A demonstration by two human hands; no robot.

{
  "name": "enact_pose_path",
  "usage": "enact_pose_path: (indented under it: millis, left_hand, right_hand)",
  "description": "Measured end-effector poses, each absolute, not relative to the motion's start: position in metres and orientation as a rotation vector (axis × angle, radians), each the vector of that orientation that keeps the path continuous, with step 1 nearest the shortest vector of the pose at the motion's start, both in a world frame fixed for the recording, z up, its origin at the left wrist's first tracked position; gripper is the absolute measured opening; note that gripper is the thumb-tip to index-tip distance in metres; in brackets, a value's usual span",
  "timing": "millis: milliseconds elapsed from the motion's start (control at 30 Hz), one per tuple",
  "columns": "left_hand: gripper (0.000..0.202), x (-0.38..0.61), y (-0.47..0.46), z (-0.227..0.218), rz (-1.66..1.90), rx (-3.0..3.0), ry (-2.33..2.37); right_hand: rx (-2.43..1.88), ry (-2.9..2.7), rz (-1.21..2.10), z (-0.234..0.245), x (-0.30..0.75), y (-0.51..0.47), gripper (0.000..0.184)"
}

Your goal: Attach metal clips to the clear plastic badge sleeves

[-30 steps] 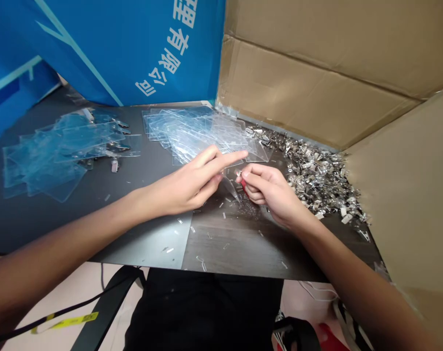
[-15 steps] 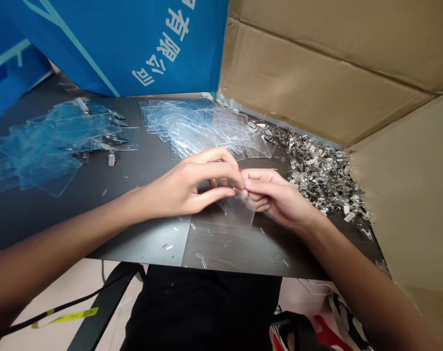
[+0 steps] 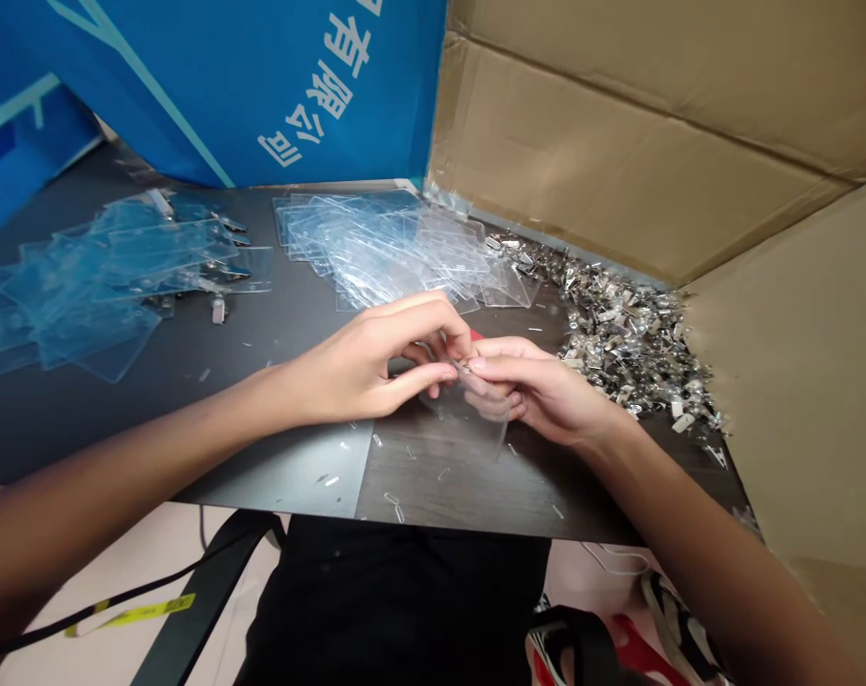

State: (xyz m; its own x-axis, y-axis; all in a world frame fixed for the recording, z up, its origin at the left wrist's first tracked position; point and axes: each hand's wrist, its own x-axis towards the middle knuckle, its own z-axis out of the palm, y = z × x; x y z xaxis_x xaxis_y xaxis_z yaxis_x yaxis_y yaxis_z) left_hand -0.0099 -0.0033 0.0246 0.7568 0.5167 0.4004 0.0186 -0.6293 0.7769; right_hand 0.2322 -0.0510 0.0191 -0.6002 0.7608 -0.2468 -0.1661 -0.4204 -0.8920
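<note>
Held piece: clear rectangular plastic badge sleeve (image 3: pixel 468 424), 5 o'clock from frame centre, hanging tilted below the fingertips, its top edge hidden by them.
Small part: small silver metal clip (image 3: pixel 463 366), at the fingertips, partly hidden; its exact shape is hard to make out.
Left hand (image 3: pixel 361 367): 9 o'clock, fingers curled in a narrow grip toward the sleeve's top; cannot tell which part they hold.
Right hand (image 3: pixel 539 391): 4 o'clock, thumb and forefinger closed narrowly on the clip.
Hidden: small red object (image 3: pixel 476 334), 1 o'clock, mostly behind the hands; its kind cannot be told.
Stacks: overlapping clear sleeves (image 3: pixel 382 250) at 12 o'clock, just above the hands; more sleeves with clips (image 3: pixel 104 295) at 9 to 10 o'clock, well apart.
Heap: loose silver metal clips (image 3: pixel 625 333), 3 o'clock, just beside the right hand, cut off by the cardboard box wall (image 3: pixel 618 143).
Edge: the black tabletop (image 3: pixel 190 419) ends at 6 o'clock, near the hands.
Change: the clip now shows between the fingertips; 0.5 s earlier it was hidden.
</note>
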Motion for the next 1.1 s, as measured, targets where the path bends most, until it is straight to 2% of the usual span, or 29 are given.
enact_pose_path:
  millis: [133, 400, 567, 800, 967, 1100]
  left_hand:
    - [0.007, -0.0094, -0.0004, 0.0265, 0.857, 2.253, 0.379]
    - [0.006, -0.0078, -0.0001, 0.0266, 0.883, 2.298, 0.378]
    - [0.006, -0.0081, -0.0004, 0.0268, 0.881, 2.331, 0.420]
    - [0.023, -0.0082, -0.0004, 0.0235, 0.836, 2.458, 0.384]
    - [0.015, -0.0067, 0.0006, 0.0220, 1.023, 2.476, 0.444]
    - [0.012, -0.0058, -0.0008, 0.0254, 1.039, 2.438, 0.444]
  right_hand:
    - [-0.874, -1.288, 2.039, 0.0181, 0.2338, -0.0509, 0.040]
    - [-0.891, -1.285, 1.982, 0.0208, 0.2306, -0.0539, 0.014]
    - [-0.894, -1.266, 1.936, 0.0208, 0.2293, -0.0543, 0.019]
    - [-0.895, -1.306, 1.914, 0.0203, 0.2285, -0.0556, 0.036]
    - [-0.840, -1.151, 1.990, 0.0250, 0.2243, -0.0562, 0.021]
    - [-0.817, -1.098, 1.989, 0.0267, 0.2259, -0.0565, 0.020]
